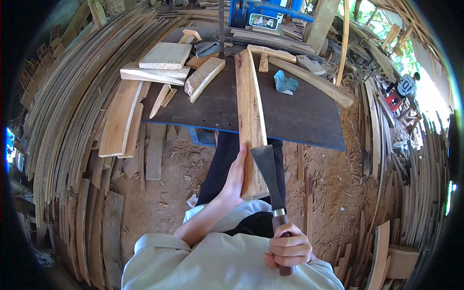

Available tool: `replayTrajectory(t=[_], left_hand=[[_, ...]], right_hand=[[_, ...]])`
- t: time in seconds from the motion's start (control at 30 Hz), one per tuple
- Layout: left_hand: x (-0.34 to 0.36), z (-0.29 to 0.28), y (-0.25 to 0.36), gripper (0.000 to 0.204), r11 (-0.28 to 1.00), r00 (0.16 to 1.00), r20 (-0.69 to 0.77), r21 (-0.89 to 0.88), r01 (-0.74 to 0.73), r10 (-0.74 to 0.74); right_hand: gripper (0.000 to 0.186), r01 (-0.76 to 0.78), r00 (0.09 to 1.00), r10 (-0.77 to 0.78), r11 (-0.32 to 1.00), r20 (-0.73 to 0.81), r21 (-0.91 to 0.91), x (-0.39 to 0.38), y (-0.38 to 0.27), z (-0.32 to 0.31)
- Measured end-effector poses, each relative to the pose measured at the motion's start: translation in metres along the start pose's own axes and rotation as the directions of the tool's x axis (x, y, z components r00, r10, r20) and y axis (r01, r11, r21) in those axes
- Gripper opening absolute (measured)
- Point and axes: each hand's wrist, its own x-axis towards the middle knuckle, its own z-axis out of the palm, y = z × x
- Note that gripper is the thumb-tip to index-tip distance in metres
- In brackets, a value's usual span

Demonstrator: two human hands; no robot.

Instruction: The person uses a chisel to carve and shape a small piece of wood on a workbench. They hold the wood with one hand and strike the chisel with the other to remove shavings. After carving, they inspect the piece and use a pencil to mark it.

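A long wooden board (251, 116) stretches from my lap onto the dark tabletop, its far end resting there. My left hand (234, 180) is closed on the board's left edge near its close end. In my right hand (291, 245) is a hand tool with a flared, dark, flat-ended blade (268, 166), a metal collar and a brown wooden handle (281, 224); the fingers wrap round the handle. The blade points away from me and overlaps the board's right edge in view. Whether it touches the wood I cannot tell.
The dark table (299, 111) carries a short wood block (205, 78), stacked pieces (166, 55), a wooden mallet-like piece (270, 53) and a blue crumpled cloth (285, 82). Behind stands a blue machine (238, 14) with a phone (263, 21). Long planks (82, 96) line the left. Another person (407, 86) sits far right.
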Motion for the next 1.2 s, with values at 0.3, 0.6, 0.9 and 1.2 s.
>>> replayTrajectory(t=[0.3, 0.6, 0.9, 1.2], left_hand=[[0.006, -0.008, -0.003, 0.055, 0.968, 0.986, -0.065, 0.210, -0.138, 0.155], [0.007, -0.009, -0.004, 0.055, 0.964, 0.988, -0.024, 0.225, -0.143, 0.152], [0.008, -0.014, 0.001, 0.054, 0.966, 0.988, -0.038, 0.220, -0.139, 0.151], [0.010, -0.011, -0.002, 0.052, 0.969, 0.983, -0.060, 0.192, -0.158, 0.172]], right_hand=[[0.021, 0.083, 0.994, -0.080, 0.996, -0.079, 0.036, -0.009, 0.023, 0.012], [0.022, 0.097, 0.995, -0.097, 0.995, -0.014, -0.025, -0.015, 0.020, 0.008], [0.022, 0.073, 0.996, -0.073, 0.997, -0.043, 0.019, -0.005, 0.022, 0.009], [0.023, 0.086, 0.996, -0.086, 0.995, 0.008, -0.051, -0.011, 0.021, 0.020]])
